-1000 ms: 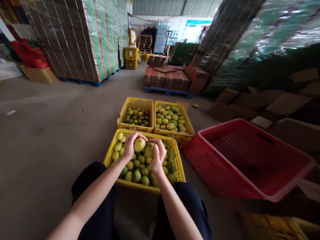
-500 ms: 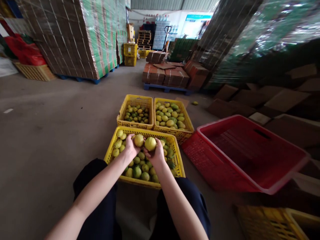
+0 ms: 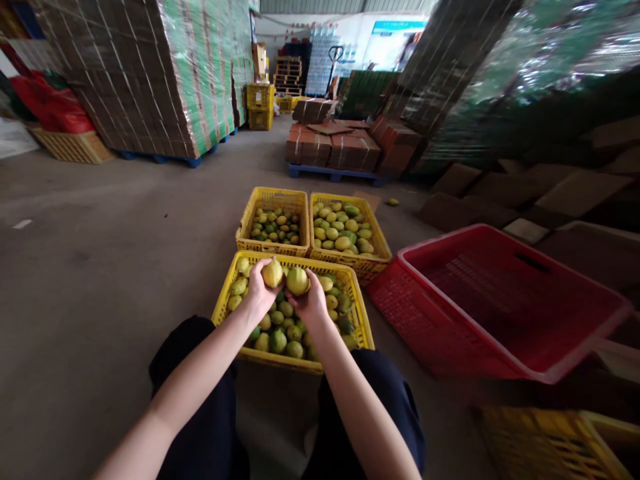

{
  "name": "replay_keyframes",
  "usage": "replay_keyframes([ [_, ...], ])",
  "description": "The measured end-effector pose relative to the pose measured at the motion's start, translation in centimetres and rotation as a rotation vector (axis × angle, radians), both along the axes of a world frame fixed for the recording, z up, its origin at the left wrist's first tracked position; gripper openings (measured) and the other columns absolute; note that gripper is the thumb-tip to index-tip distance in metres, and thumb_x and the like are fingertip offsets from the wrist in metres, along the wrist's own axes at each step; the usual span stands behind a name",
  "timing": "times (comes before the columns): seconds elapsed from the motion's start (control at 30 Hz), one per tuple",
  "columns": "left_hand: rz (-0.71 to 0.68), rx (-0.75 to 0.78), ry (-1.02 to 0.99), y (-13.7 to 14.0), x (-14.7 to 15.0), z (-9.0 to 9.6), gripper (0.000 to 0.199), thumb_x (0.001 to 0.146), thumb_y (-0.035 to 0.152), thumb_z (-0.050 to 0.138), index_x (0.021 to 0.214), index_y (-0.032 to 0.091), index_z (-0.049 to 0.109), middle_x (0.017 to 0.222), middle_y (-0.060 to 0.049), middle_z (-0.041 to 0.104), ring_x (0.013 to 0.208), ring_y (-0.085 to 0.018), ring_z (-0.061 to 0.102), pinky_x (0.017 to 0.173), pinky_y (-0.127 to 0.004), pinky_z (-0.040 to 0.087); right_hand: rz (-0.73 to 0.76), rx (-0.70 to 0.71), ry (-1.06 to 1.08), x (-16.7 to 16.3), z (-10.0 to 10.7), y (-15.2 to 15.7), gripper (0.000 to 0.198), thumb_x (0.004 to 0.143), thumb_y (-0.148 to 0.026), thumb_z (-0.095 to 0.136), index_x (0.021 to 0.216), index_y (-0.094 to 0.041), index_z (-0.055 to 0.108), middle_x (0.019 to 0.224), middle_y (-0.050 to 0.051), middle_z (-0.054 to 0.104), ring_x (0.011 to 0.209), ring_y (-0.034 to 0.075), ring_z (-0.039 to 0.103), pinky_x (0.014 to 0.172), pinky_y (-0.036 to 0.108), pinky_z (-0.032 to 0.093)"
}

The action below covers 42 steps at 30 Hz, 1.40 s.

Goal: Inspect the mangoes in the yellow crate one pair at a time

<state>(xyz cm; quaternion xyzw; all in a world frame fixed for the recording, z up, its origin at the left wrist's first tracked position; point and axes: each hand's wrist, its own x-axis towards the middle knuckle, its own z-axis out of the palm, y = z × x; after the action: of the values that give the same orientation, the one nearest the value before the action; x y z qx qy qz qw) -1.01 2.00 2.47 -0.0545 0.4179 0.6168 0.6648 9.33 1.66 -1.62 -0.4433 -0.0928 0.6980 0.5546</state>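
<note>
Person's L hand [image 3: 259, 289] has fingers curled round a yellow lemon [image 3: 273, 273]; R hand [image 3: 315, 300] has fingers grasping a greener lemon [image 3: 297, 281], both side by side abt mid-frame, over a front yellow crate [image 3: 285, 361] of green/yellow fruit [image 3: 278, 341]. Two more yellow crates [image 3: 273, 249] w/ fruit stand just behind, upper ctr; big red crate [image 3: 430, 320] at frame R.

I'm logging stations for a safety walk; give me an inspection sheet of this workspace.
Surface: grey floor, pale scrap at left.
Job's things: fruit in the near yellow crate and two yellow crates beyond.
Clutter: one loose fruit on the floor; cardboard pieces at right.
Hands: left hand holds a yellow fruit, right hand a greener fruit, both above the near crate.
Cables: nothing seen.
Surroundings: red crate at right, wrapped stack at left, blue pallet of bundled cardboard ahead.
</note>
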Motion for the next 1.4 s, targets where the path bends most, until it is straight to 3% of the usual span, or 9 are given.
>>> replay_keyframes([
  [0.13,-0.101,0.002,-0.057,0.5,-0.4,0.3,0.020,0.096,0.026,0.059,0.078,0.018,0.062,0.068,-0.001,0.064,0.057,-0.012,0.062,0.053,-0.021,0.053,-0.177,-0.147,-0.008,0.8,0.6,0.7,0.015,0.093,-0.032,0.049,0.083,-0.024,0.056,0.056,-0.004,0.063,0.046,0.015,0.059,0.040,0.024,0.049],
  [0.23,-0.202,0.027,-0.071,0.5,-0.6,0.4,0.024,0.101,0.027,0.052,0.089,0.015,0.069,0.076,-0.007,0.070,0.061,-0.014,0.066,0.052,-0.022,0.054,-0.237,-0.149,0.006,1.2,1.3,0.8,0.018,0.094,-0.036,0.049,0.081,-0.024,0.056,0.055,-0.005,0.062,0.047,0.014,0.059,0.044,0.024,0.052],
  [0.33,-0.246,0.024,-0.083,0.4,-0.6,0.4,0.025,0.103,0.024,0.048,0.100,0.016,0.071,0.080,-0.008,0.072,0.067,-0.016,0.069,0.059,-0.025,0.060,-0.201,-0.106,0.029,1.4,1.9,0.5,0.021,0.090,-0.042,0.057,0.080,-0.023,0.057,0.055,-0.005,0.062,0.048,0.015,0.059,0.045,0.025,0.053],
  [0.53,-0.139,0.055,-0.009,0.2,-0.3,0.4,0.005,0.093,0.025,0.069,0.096,0.021,0.068,0.075,-0.001,0.066,0.055,-0.011,0.063,0.052,-0.020,0.057,-0.052,0.048,0.014,0.8,2.8,-0.2,0.010,0.080,-0.026,0.072,0.081,-0.020,0.064,0.063,-0.002,0.069,0.050,0.014,0.062,0.042,0.022,0.050],
  [0.67,-0.176,0.067,-0.094,0.3,-0.3,0.3,0.014,0.098,0.028,0.060,0.096,0.019,0.069,0.076,-0.005,0.068,0.057,-0.012,0.065,0.048,-0.019,0.055,-0.059,0.168,-0.008,0.4,2.6,-0.2,0.013,0.079,-0.028,0.076,0.079,-0.018,0.066,0.063,-0.003,0.069,0.052,0.015,0.064,0.042,0.023,0.050],
  [0.8,-0.224,0.049,-0.203,0.3,-0.5,0.1,0.025,0.101,0.030,0.053,0.103,0.016,0.073,0.077,-0.008,0.070,0.056,-0.014,0.066,0.047,-0.021,0.057,-0.103,0.098,0.036,0.7,2.1,0.3,0.016,0.084,-0.031,0.070,0.077,-0.018,0.065,0.061,-0.001,0.069,0.052,0.016,0.066,0.047,0.025,0.055],
  [1.07,-0.165,0.022,-0.080,0.2,-0.3,0.8,0.012,0.093,0.024,0.067,0.090,0.013,0.069,0.069,-0.003,0.064,0.051,-0.012,0.063,0.045,-0.019,0.055,-0.042,-0.042,0.135,0.9,2.5,0.4,0.014,0.093,-0.026,0.055,0.083,-0.021,0.063,0.062,0.000,0.072,0.055,0.017,0.068,0.048,0.027,0.058],
  [1.27,-0.158,-0.023,-0.184,0.1,-0.4,0.4,0.028,0.103,0.024,0.042,0.095,0.017,0.068,0.071,-0.006,0.068,0.058,-0.015,0.067,0.054,-0.025,0.061,-0.110,0.051,0.073,0.9,2.5,0.1,0.006,0.084,-0.025,0.068,0.082,-0.022,0.062,0.061,-0.005,0.068,0.050,0.013,0.062,0.042,0.022,0.052],
  [1.4,-0.068,-0.018,-0.124,0.2,-0.6,-0.1,0.015,0.098,0.030,0.059,0.090,0.019,0.066,0.068,-0.002,0.066,0.053,-0.013,0.064,0.052,-0.023,0.059,-0.085,0.045,0.043,0.6,2.1,0.1,0.014,0.078,-0.021,0.074,0.077,-0.024,0.060,0.061,-0.005,0.067,0.050,0.013,0.062,0.040,0.021,0.049],
])
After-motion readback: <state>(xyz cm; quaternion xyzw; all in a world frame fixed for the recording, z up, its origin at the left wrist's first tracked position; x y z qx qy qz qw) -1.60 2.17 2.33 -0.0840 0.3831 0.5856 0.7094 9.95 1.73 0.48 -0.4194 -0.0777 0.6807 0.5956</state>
